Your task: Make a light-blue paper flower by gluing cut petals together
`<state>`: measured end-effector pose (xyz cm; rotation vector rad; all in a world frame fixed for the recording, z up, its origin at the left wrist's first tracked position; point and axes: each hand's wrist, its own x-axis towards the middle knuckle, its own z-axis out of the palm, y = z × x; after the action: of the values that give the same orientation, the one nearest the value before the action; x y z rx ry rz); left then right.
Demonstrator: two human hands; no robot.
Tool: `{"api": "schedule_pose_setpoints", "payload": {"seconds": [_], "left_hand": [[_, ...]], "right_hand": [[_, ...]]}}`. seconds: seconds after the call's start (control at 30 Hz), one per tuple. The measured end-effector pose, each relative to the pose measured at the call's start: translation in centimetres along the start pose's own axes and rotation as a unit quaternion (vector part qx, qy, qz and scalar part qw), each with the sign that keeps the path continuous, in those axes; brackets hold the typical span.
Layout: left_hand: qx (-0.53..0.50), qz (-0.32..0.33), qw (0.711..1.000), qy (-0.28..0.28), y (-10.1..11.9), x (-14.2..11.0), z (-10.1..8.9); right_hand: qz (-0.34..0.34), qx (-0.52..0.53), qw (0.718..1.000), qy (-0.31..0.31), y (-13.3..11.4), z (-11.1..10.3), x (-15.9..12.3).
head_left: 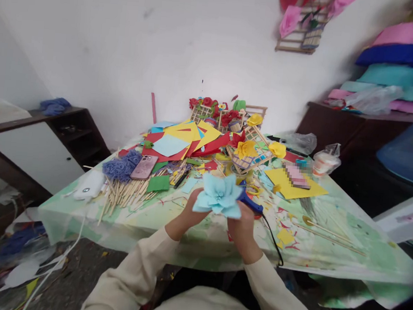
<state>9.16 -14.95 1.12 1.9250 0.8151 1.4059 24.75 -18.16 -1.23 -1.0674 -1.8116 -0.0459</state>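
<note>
A light blue paper flower [218, 195] is held up over the near edge of the table [346, 254]. My left hand [190, 212] grips it from the left underside, fingers closed behind the petals. My right hand [242, 221] is closed round a blue glue gun [250, 203], whose tip points at the flower's right side. The gun's black cord [273, 238] runs down over the table edge.
Coloured paper sheets [179, 138], stick lattices with red and yellow flowers [246, 151], a bundle of wooden sticks [127, 194], a pink phone [143, 167], a white power bank [90, 186] and long skewers [326, 230] cover the table. A dark shelf [67, 128] stands left, a cabinet [357, 127] right.
</note>
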Motion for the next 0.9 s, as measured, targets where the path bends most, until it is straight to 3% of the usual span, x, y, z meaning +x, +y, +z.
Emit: {"api": "schedule_pose_setpoints", "payload": {"seconds": [0.07, 0.2, 0.4, 0.5, 0.6, 0.73, 0.9], "left_hand": [[-0.004, -0.013, 1.0, 0.027, -0.5, -0.6, 0.6], [0.038, -0.018, 0.999, 0.008, -0.5, 0.0, 1.1], [0.119, 0.108, 0.986, -0.042, 0.0, 6.7, 0.5], [0.114, 0.118, 0.981, -0.107, 0.1, 9.1, 2.2], [0.096, 0.151, 0.97, -0.162, 0.5, 9.6, 5.1], [0.06, 0.125, 0.985, -0.103, 1.0, 9.0, 8.2], [0.032, 0.044, 0.996, -0.071, 0.3, 8.4, 9.2]], "right_hand": [[0.01, 0.025, 1.0, 0.002, -0.3, 0.3, -0.1], [0.027, 0.039, 0.999, -0.006, -0.2, 0.5, -0.3], [0.091, 0.025, 0.995, 0.039, 1.5, -2.1, 1.3], [0.128, 0.034, 0.987, 0.089, 2.4, -4.2, 3.4], [0.103, 0.088, 0.983, 0.125, 3.0, -5.5, 5.1], [0.116, 0.129, 0.97, 0.168, 3.7, -5.8, 5.7], [0.17, 0.143, 0.956, 0.191, 5.6, -6.3, 5.9]]}}
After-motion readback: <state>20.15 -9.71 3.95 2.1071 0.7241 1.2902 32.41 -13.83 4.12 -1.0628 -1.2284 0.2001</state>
